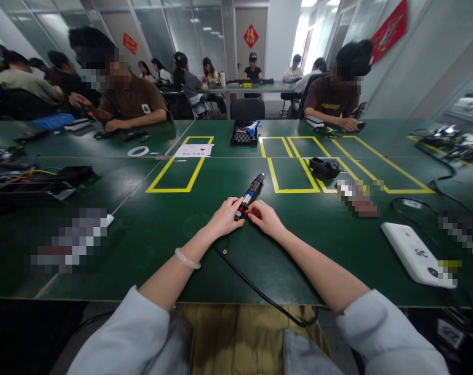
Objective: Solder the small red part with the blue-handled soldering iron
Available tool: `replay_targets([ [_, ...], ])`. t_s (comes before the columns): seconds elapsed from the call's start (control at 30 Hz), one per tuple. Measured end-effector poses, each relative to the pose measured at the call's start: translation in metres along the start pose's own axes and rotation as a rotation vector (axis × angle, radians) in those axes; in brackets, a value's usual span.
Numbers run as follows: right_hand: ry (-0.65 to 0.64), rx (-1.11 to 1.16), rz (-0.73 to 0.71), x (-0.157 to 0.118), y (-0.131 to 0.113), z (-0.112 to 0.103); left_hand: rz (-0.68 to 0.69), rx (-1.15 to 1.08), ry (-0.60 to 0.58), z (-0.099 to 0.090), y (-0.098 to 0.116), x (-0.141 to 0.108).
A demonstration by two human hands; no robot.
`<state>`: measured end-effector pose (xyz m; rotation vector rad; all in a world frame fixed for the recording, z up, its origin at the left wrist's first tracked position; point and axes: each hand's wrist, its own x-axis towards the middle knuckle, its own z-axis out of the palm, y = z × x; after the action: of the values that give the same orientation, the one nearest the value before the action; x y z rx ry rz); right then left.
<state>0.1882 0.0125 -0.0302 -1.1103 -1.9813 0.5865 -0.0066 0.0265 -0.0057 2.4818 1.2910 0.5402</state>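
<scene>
A slim black handheld device [253,190] with a silver-and-blue middle and a pale tip lies slanted on the green table, its tip pointing away from me. My left hand [225,216] is closed around its near end from the left, thumb underneath. On the right side of that same end, my right hand [268,217] has its fingertips pinched together by a small red part [248,212]. Whether this red part is a wire or a piece of the housing is too small to tell. A black cable [255,287] runs from near my left hand over the table edge.
Yellow tape rectangles [296,190] mark the table. Beyond the device stands a black tray [244,136] holding a blue-and-white tool. A black part [324,167] and a white power bank [416,255] lie right; a paper sheet [193,150] lies left. Two people work across the table.
</scene>
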Motion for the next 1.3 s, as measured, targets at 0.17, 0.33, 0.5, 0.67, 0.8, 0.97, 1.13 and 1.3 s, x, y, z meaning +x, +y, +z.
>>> replay_targets([
  [0.17,-0.006,-0.067,-0.002,0.001,-0.001,0.002,-0.002,0.027,-0.023,-0.001,0.001,0.0],
  [0.33,-0.001,-0.072,-0.022,0.001,0.001,0.002,-0.03,0.09,-0.041,-0.003,0.007,-0.002],
  [0.5,0.016,-0.074,-0.02,0.0,0.0,0.002,-0.06,0.25,-0.005,-0.001,0.02,-0.005],
  [0.67,0.037,-0.052,-0.035,-0.001,-0.002,-0.001,-0.109,0.387,0.055,0.006,0.027,-0.001],
  [0.8,0.033,-0.019,-0.031,-0.001,-0.001,-0.002,-0.125,0.378,0.068,0.008,0.027,0.002],
  [0.97,0.008,0.022,-0.029,-0.001,0.0,-0.003,-0.134,0.346,0.059,0.001,0.023,-0.001],
  [1.13,0.007,0.028,-0.011,-0.001,0.003,-0.005,-0.217,0.367,0.05,-0.013,0.001,-0.007],
  [1.3,0.003,0.052,-0.023,-0.002,0.005,-0.005,-0.379,0.406,0.028,-0.037,-0.043,-0.016],
])
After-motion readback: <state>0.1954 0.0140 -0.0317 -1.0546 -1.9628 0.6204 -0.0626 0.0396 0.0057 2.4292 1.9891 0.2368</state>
